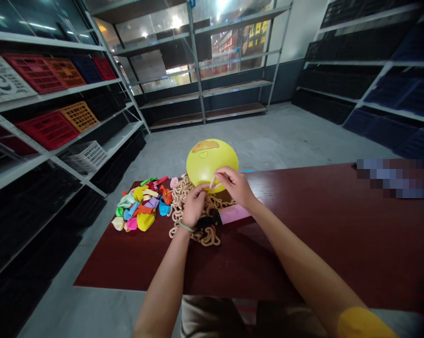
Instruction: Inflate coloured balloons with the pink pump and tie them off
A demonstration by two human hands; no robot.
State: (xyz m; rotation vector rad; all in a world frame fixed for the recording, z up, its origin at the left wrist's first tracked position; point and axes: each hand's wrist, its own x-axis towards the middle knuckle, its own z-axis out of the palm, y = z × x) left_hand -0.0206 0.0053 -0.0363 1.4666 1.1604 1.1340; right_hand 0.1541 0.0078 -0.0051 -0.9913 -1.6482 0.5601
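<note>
A blown-up yellow balloon [212,162] with a drawn heart and an orange-brown patch sits above the table, its neck end toward me. My left hand [195,204] is closed in a pinch at the neck, a pale green band on its wrist. From the right, my right hand [236,184] pinches at the same neck, its fingertips close to the left ones. The neck itself is mostly hidden by fingers. Under my hands lies a heap of tan looped links [179,199]. A pink tube-like thing [235,213] with a black end rests beside the heap, partly behind my right wrist.
Uninflated balloons [136,206] in many colours are piled on the left of the dark red table [303,234]. A blurred-out object [393,178] lies at its far right. Shelves with crates [50,126] stand left; racks [203,89] stand behind and right.
</note>
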